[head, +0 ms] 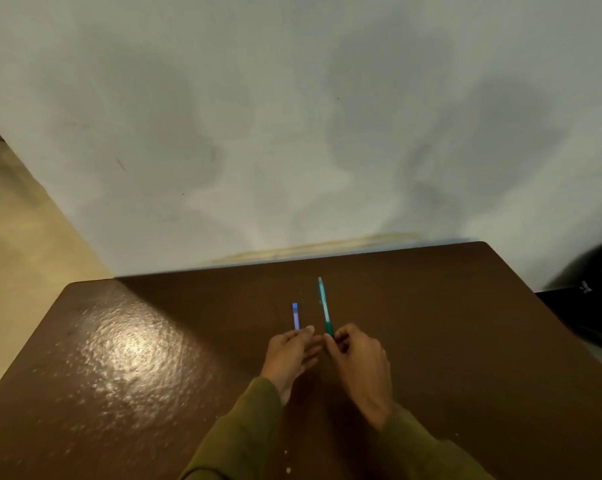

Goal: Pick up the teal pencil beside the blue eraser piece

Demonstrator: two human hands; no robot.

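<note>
My left hand (290,355) pinches a short blue-violet stick (295,316) at its near end, between thumb and fingertips. My right hand (360,365) grips the near end of a longer teal stick (323,304), fingers curled round it. Both sticks point away from me, side by side and a little apart, over the brown table (136,358). The two hands almost touch at the fingertips. Olive-green sleeves cover both forearms.
The table's far edge sits against a pale wall (292,133). A dark object (594,299) stands beyond the table's right corner. Tan floor (18,237) shows at the left. Small white crumbs (287,470) lie near the table's front.
</note>
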